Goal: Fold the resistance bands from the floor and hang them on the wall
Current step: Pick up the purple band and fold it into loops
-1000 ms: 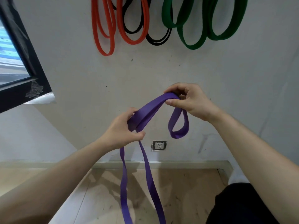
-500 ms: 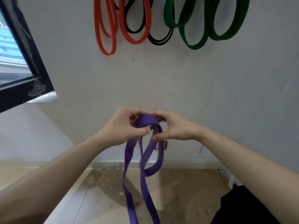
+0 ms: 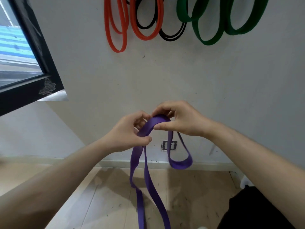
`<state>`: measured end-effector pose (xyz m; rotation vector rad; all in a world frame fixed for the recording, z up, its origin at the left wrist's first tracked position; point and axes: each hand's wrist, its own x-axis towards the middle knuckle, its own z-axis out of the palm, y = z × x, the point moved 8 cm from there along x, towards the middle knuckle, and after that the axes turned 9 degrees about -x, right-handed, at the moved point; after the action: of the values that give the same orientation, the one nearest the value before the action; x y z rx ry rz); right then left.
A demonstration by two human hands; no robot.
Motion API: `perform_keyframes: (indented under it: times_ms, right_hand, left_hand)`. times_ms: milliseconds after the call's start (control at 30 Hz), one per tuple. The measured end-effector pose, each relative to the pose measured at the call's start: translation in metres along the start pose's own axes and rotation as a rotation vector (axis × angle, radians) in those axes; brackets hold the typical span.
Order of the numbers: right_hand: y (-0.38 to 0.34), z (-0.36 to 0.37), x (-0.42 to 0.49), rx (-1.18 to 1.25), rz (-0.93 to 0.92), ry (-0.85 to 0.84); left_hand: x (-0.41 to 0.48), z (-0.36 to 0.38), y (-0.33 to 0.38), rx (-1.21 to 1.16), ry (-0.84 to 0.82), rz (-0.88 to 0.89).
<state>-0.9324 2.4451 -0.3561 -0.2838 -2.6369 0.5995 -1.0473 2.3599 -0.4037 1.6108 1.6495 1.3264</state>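
Several hung bands (image 3: 118,50), orange, black and green, are already on the wall (image 3: 165,80) at the top of the frame, while the left hand (image 3: 125,134) and right hand (image 3: 181,121) both pinch the purple band (image 3: 155,120) at centre, partly folded, its tails trailing toward the floor (image 3: 99,195), not yet hung.

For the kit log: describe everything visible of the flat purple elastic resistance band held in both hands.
The flat purple elastic resistance band is a wide, matte, rubbery-looking strip, doubled over. Its top fold arches between the left hand, which pinches it, and the right hand, whose thumb and curled fingers grip it. A short loop hangs below the right hand; two long strands drop from the left hand, one twisted, past the picture's bottom edge.
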Motion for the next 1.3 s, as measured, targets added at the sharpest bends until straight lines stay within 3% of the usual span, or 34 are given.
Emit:
perform_keyframes:
  times_ms: [133, 367, 567, 733, 933, 1167, 1233, 1300]
  right_hand:
    - [-0.004, -0.026, 0.000, -0.086, -0.047, 0.121]
    - [0.001, -0.072, -0.012, 0.011, -0.040, 0.401]
    - [0.020, -0.094, -0.021, 0.097, 0.035, 0.598]
    - [0.045, -0.103, -0.023, 0.221, 0.093, 0.663]
    - [0.069, -0.072, -0.018, 0.157, 0.159, 0.360]
    - [0.082, 0.010, -0.027, 0.137, 0.320, -0.320]
    - [0.068, 0.027, -0.022, 0.172, 0.295, -0.337]
    - [0.053, 0.032, -0.010, 0.292, 0.260, -0.239]
  left_hand:
    - [0.003, 0.010, -0.006, -0.050, -0.016, -0.068]
    - [0.008, 0.034, -0.019, -0.145, -0.043, -0.151]
    - [0.026, 0.016, -0.002, -0.167, 0.061, -0.120]
    - [0.040, -0.026, 0.030, -0.277, 0.231, -0.015]
    - [0.035, -0.049, 0.030, -0.261, 0.274, 0.017]
    - [0.028, -0.033, 0.032, -0.159, 0.150, 0.018]
    - [0.028, -0.028, 0.035, -0.128, 0.132, 0.036]
    - [0.028, -0.025, 0.037, -0.103, 0.117, 0.051]
